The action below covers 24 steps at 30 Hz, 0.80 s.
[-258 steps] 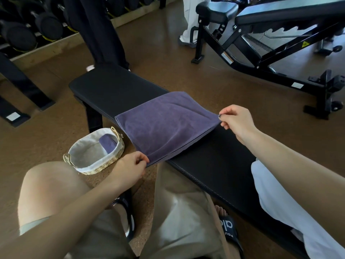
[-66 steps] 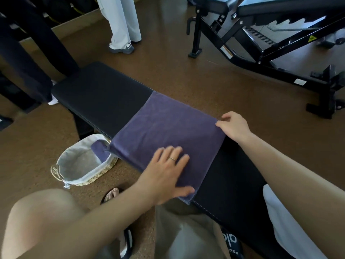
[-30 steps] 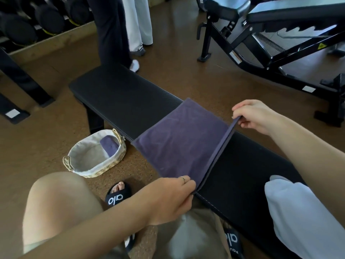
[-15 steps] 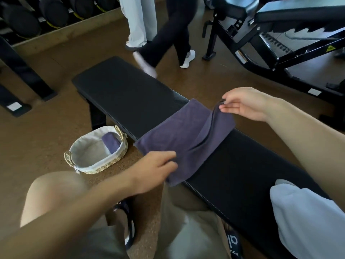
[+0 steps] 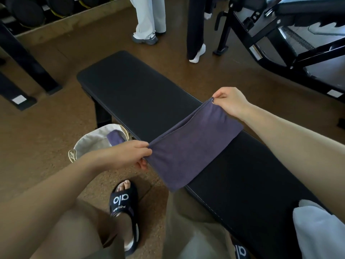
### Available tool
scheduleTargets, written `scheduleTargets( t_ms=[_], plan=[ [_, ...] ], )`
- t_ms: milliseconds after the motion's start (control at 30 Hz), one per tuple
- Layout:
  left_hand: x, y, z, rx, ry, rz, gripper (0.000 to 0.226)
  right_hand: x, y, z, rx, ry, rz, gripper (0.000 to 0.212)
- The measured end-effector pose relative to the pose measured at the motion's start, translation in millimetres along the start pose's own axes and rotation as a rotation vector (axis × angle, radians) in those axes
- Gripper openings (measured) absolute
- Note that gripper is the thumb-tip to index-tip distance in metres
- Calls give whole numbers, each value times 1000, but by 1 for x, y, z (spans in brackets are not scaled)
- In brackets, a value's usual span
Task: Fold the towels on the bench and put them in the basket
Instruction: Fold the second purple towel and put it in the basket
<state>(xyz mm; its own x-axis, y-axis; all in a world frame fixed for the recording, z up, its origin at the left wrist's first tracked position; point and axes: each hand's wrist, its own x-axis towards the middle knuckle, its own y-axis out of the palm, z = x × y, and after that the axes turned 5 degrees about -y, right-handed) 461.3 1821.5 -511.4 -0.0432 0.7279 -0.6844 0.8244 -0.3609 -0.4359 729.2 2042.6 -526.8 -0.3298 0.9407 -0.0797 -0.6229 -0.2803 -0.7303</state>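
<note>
A purple towel [image 5: 192,146], folded into a narrow band, hangs stretched above the black bench [image 5: 141,98]. My left hand [image 5: 128,156] pinches its near corner off the bench's front edge. My right hand [image 5: 230,101] pinches the far corner over the bench's back edge. The towel's lower flap droops onto the bench pad and past its near edge. A wicker basket [image 5: 73,155] with a white liner stands on the floor left of the bench, holding a folded purple towel [image 5: 115,138]; my left arm hides part of it. A white towel [image 5: 317,230] lies on the bench at the lower right.
Two people stand beyond the bench: pale trousers [image 5: 149,19] and a dark trouser leg with a white sock [image 5: 196,34]. A black adjustable gym bench frame [image 5: 280,47] fills the upper right. A dumbbell rack [image 5: 28,14] runs along the upper left. My sandalled foot [image 5: 125,204] is below the basket.
Both hands have lifted the towel's right edge and carried it leftward over the rest, so the towel is folded narrower and held taut. The people behind the bench have shifted position.
</note>
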Motion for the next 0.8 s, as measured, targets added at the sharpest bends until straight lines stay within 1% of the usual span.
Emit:
scheduleTargets(
  t_ms=[100,233,300,400,500,667,800],
  plan=[
    [9,-8,7,123,-10,-39,27,5,12,-4,-77,-30,-17,16],
    [16,-11,13,229,-36,-51,25,1,28,-10,-161,-68,-44,15],
    [17,-9,14,291,-20,-73,23,-3,33,-11,-173,-88,-69,14],
    [17,-9,11,370,43,-163,18,-6,35,-9,-143,-88,-88,15],
    [15,-9,7,328,73,-175,19,-5,34,-8,-107,-48,-78,19],
    [15,-7,10,307,57,-214,22,0,33,-11,-139,-36,-97,16],
    [22,-7,17,1,-2,-181,22,1,39,-11,-197,-48,-98,13]
  ],
)
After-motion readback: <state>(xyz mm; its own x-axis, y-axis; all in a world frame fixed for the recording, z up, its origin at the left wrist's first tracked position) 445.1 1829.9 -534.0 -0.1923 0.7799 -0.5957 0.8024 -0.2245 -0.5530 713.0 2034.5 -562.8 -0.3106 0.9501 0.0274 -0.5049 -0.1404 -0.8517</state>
